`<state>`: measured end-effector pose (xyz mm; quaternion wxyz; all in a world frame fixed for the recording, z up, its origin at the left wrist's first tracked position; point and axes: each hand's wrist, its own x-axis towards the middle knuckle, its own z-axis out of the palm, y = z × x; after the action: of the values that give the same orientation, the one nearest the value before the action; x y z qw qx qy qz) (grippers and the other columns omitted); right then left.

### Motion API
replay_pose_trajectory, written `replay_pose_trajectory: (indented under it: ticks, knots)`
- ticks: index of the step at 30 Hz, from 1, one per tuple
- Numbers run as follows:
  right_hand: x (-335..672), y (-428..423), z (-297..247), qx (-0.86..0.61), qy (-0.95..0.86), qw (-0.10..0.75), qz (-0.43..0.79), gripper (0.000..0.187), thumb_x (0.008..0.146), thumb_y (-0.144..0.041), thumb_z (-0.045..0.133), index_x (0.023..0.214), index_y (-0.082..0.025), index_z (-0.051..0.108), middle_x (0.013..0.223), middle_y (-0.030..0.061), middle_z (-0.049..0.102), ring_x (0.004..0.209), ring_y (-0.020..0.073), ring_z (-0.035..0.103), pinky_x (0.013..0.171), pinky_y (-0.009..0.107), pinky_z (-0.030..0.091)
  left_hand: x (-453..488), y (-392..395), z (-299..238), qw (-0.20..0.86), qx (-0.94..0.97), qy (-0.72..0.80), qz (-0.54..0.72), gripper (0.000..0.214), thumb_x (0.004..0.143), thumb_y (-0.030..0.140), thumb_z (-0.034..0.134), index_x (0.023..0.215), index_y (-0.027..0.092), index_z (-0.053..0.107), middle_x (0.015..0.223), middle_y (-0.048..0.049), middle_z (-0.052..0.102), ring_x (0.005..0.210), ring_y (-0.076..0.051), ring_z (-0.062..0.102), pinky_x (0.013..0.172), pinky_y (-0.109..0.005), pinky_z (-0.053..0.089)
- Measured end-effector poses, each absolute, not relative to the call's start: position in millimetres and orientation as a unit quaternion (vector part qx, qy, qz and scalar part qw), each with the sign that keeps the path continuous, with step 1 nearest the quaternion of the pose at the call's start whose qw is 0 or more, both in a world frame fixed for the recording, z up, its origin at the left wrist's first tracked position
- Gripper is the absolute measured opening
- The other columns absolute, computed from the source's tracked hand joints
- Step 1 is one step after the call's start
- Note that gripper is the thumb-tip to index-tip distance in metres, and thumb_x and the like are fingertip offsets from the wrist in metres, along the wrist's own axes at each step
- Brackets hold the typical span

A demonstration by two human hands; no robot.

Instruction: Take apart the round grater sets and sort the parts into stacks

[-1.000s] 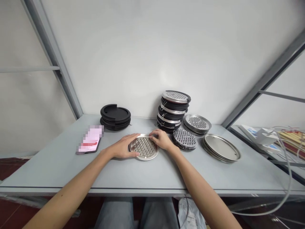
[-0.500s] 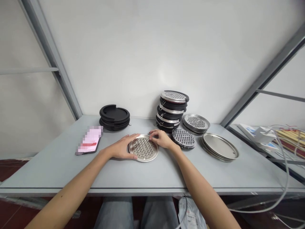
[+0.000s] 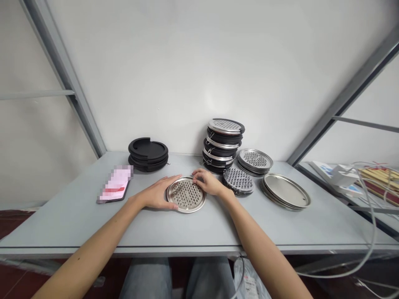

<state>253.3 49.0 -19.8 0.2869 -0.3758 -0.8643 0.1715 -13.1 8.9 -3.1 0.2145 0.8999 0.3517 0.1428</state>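
A round metal grater disc with raised teeth lies flat on the table in front of me. My left hand grips its left side, thumb on the near rim and fingers at the far rim. My right hand is over the disc's far right part, its fingers curled and pinched together against the surface. Whatever may be between those fingertips is hidden. Just right of that hand sits a stack of toothed grater plates. Behind it are more rimmed grater discs in a pile.
A tall stack of black holders with metal discs stands by the wall. Plain metal plates are piled at right. Black round holders and a phone lie at left. Cables hang at the right edge.
The whole view has shifted slightly. My left hand stays on the disc's left side, while my right fingertips have moved a little on its far right part.
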Motion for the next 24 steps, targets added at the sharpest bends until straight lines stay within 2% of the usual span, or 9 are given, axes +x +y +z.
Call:
replay_pose_trajectory:
  ticks: [6, 10, 14, 17, 19, 21, 22, 24]
  knots:
    - [253.8, 43.6, -11.2, -0.364, -0.871, 0.294, 0.151, 0.011, 0.090, -0.017, 0.052, 0.087, -0.017, 0.062, 0.092, 0.0080, 0.065, 0.089, 0.0190, 0.058, 0.085, 0.034, 0.045, -15.5, 12.4, -8.8, 0.212, 0.901, 0.338, 0.171, 0.109, 0.067, 0.058, 0.076, 0.152, 0.021, 0.019, 0.154, -0.0123, 0.030, 0.139, -0.035, 0.032, 0.115, -0.046, 0.027]
    - [259.0, 39.6, -5.2, -0.370, -0.867, 0.311, 0.119, 0.012, 0.092, -0.020, 0.050, 0.087, -0.017, 0.061, 0.096, 0.0091, 0.064, 0.093, 0.0200, 0.055, 0.087, 0.035, 0.042, -16.6, 14.1, -10.6, 0.214, 0.900, 0.334, 0.182, 0.107, 0.067, 0.057, 0.076, 0.152, 0.023, 0.020, 0.154, -0.0107, 0.031, 0.138, -0.034, 0.034, 0.114, -0.046, 0.028]
    - [266.2, 36.6, -0.3, -0.390, -0.841, 0.341, 0.158, 0.017, 0.093, -0.024, 0.046, 0.084, -0.017, 0.058, 0.080, 0.0043, 0.061, 0.074, 0.0160, 0.053, 0.072, 0.030, 0.042, -17.1, 14.0, -9.9, 0.221, 0.895, 0.345, 0.176, 0.113, 0.065, 0.057, 0.078, 0.153, 0.021, 0.015, 0.155, -0.0132, 0.029, 0.138, -0.037, 0.033, 0.114, -0.048, 0.028]
    - [267.4, 32.6, 5.5, -0.406, -0.792, 0.392, 0.235, 0.019, 0.091, -0.031, 0.050, 0.086, -0.017, 0.059, 0.066, -0.0007, 0.056, 0.061, 0.0128, 0.048, 0.059, 0.026, 0.038, -16.7, 13.4, -8.7, 0.220, 0.895, 0.343, 0.180, 0.117, 0.064, 0.056, 0.079, 0.153, 0.021, 0.011, 0.156, -0.0136, 0.025, 0.139, -0.037, 0.032, 0.114, -0.048, 0.027]
    - [267.9, 27.2, 11.4, -0.407, -0.744, 0.442, 0.293, 0.024, 0.088, -0.036, 0.055, 0.102, -0.017, 0.060, 0.059, -0.0045, 0.052, 0.054, 0.0115, 0.044, 0.053, 0.024, 0.036, -16.5, 12.8, -8.0, 0.221, 0.896, 0.337, 0.186, 0.117, 0.064, 0.054, 0.080, 0.153, 0.021, 0.012, 0.156, -0.0132, 0.026, 0.138, -0.036, 0.033, 0.115, -0.047, 0.027]
    - [272.4, 18.5, 17.2, -0.414, -0.690, 0.496, 0.326, 0.044, 0.085, -0.040, 0.059, 0.121, -0.016, 0.053, 0.055, -0.0072, 0.050, 0.050, 0.0109, 0.043, 0.052, 0.023, 0.037, -16.7, 12.1, -7.4, 0.224, 0.892, 0.346, 0.186, 0.117, 0.064, 0.054, 0.080, 0.153, 0.021, 0.013, 0.155, -0.0137, 0.027, 0.139, -0.036, 0.033, 0.115, -0.047, 0.027]
    - [277.3, 12.8, 19.4, -0.427, -0.664, 0.520, 0.325, 0.050, 0.084, -0.042, 0.060, 0.126, -0.015, 0.052, 0.054, -0.0070, 0.052, 0.050, 0.0110, 0.045, 0.053, 0.024, 0.039, -16.9, 11.8, -7.0, 0.225, 0.889, 0.355, 0.182, 0.116, 0.064, 0.054, 0.080, 0.153, 0.020, 0.014, 0.155, -0.0143, 0.028, 0.139, -0.036, 0.032, 0.115, -0.048, 0.027]
    - [293.2, -0.5, 20.6, -0.476, -0.610, 0.564, 0.286, 0.051, 0.082, -0.046, 0.061, 0.121, -0.013, 0.059, 0.058, -0.0029, 0.059, 0.051, 0.0118, 0.049, 0.055, 0.025, 0.042, -17.4, 11.6, -6.1, 0.226, 0.885, 0.369, 0.171, 0.114, 0.064, 0.054, 0.079, 0.153, 0.019, 0.016, 0.155, -0.0148, 0.028, 0.139, -0.036, 0.032, 0.114, -0.048, 0.027]
